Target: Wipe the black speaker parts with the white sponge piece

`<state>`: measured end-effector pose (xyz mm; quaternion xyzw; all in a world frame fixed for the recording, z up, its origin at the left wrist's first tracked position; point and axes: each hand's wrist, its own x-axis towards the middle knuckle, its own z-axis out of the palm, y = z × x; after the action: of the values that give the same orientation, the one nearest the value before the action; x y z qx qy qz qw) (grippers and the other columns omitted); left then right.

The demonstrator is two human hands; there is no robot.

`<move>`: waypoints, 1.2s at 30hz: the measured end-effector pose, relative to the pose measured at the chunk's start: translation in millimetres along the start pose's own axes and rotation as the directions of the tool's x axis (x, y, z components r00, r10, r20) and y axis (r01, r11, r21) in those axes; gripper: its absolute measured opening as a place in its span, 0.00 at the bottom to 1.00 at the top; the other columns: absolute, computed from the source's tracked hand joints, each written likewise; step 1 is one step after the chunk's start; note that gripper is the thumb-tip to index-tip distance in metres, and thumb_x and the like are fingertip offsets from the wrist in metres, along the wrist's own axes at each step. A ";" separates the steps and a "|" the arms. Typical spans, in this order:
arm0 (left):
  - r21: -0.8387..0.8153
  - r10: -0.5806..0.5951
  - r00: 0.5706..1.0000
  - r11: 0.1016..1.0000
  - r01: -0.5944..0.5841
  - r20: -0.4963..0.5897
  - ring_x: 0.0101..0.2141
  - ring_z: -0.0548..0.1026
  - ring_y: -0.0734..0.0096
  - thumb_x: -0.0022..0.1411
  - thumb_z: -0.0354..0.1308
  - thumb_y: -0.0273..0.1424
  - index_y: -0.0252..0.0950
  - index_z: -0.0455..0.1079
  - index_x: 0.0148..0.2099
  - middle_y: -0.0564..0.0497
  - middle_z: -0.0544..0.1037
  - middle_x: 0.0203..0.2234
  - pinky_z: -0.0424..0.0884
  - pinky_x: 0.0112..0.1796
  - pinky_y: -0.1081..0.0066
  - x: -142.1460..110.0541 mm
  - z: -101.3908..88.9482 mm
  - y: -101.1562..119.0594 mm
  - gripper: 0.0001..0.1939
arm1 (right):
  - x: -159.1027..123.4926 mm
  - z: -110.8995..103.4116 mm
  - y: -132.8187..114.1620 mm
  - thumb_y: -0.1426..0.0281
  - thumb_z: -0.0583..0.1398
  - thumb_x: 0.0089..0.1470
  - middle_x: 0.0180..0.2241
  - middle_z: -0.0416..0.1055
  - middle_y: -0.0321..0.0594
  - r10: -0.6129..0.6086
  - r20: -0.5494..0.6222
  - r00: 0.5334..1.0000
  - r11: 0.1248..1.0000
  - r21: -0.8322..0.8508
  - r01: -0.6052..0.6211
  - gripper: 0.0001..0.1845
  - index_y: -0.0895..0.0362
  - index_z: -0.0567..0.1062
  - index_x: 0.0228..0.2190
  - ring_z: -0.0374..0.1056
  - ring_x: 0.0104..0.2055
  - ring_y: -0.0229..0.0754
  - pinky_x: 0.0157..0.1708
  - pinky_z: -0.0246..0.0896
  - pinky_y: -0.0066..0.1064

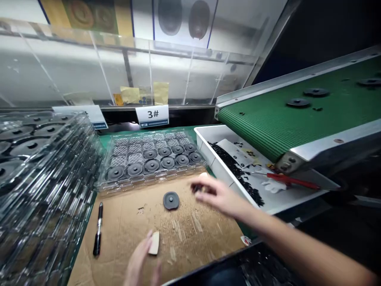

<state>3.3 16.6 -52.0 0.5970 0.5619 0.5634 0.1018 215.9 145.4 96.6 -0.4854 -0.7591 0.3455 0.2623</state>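
My right hand (pixel 214 195) reaches in from the lower right over the cardboard sheet (pixel 125 230), blurred by motion; its fingertips pinch something small and dark that I cannot make out. My left hand (pixel 141 262) rests at the bottom edge with a taped fingertip, fingers loosely out and nothing in them. A single black round disc (pixel 171 200) lies on the cardboard between the hands. Behind it a clear plastic tray (pixel 151 157) holds two rows of the same black discs, its far pockets bare.
A tall stack of clear trays (pixel 44 178) fills the left. A black pen (pixel 97 228) lies on the cardboard. A white bin (pixel 253 174) with black scraps and a red-handled tool (pixel 293 180) sits right, below a green conveyor (pixel 297 115) carrying discs. A label (pixel 152 115) reads 3#.
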 end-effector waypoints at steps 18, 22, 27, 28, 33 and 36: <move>-0.639 -0.662 0.660 0.343 0.689 0.356 0.47 0.74 0.57 0.49 0.64 0.31 0.54 0.63 0.55 0.49 0.76 0.48 0.74 0.41 0.69 -11.1 -52.7 27.7 0.31 | -43.4 157.9 4.6 0.52 0.45 0.59 0.40 0.69 0.47 0.066 0.254 0.965 0.995 0.052 -0.082 0.30 0.56 0.60 0.56 0.70 0.38 0.47 0.39 0.66 0.39; -0.758 -0.678 0.437 -0.280 0.589 0.590 0.49 0.71 0.55 0.49 0.63 0.37 0.52 0.70 0.49 0.52 0.75 0.49 0.73 0.43 0.71 3.0 -69.2 22.5 0.23 | -31.0 185.6 27.6 0.62 0.52 0.57 0.44 0.64 0.50 0.038 0.180 0.983 0.995 -0.097 -0.020 0.19 0.56 0.69 0.47 0.69 0.36 0.48 0.35 0.67 0.43; -0.773 -0.677 0.421 -0.370 0.515 0.604 0.51 0.70 0.56 0.46 0.64 0.40 0.50 0.71 0.48 0.53 0.75 0.49 0.71 0.46 0.70 8.1 -81.7 14.7 0.24 | -35.7 205.1 29.5 0.72 0.52 0.56 0.32 0.70 0.43 -0.138 0.212 0.967 0.990 0.011 0.138 0.10 0.55 0.72 0.38 0.68 0.35 0.44 0.35 0.66 0.35; -0.774 -0.689 0.409 -0.363 0.519 0.598 0.51 0.70 0.55 0.46 0.65 0.39 0.50 0.71 0.48 0.53 0.76 0.48 0.71 0.46 0.70 9.0 -81.8 15.3 0.23 | -33.5 201.3 22.8 0.72 0.53 0.56 0.29 0.71 0.41 -0.156 0.216 0.964 0.988 0.033 0.152 0.09 0.55 0.72 0.37 0.68 0.33 0.43 0.33 0.66 0.33; -0.784 -0.762 0.378 -0.262 0.562 0.526 0.47 0.73 0.56 0.42 0.68 0.35 0.44 0.73 0.47 0.47 0.78 0.45 0.70 0.47 0.67 16.9 -73.0 26.6 0.25 | -20.8 168.0 -36.2 0.72 0.53 0.58 0.39 0.71 0.41 -0.208 0.120 0.971 0.974 0.122 0.193 0.14 0.53 0.68 0.46 0.67 0.39 0.41 0.37 0.63 0.32; -0.760 -0.774 0.356 -0.236 0.605 0.524 0.45 0.75 0.64 0.42 0.68 0.35 0.43 0.74 0.45 0.47 0.79 0.42 0.70 0.45 0.73 22.3 -68.2 32.9 0.24 | -25.5 157.3 -64.7 0.76 0.52 0.57 0.35 0.72 0.42 -0.404 0.082 0.911 0.906 0.173 0.387 0.15 0.58 0.68 0.46 0.66 0.35 0.41 0.36 0.60 0.33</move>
<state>-38.0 -12.3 8.8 -0.0487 0.3785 0.6429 0.6641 74.5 60.7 47.3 -0.2788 -0.8269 0.3698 0.3190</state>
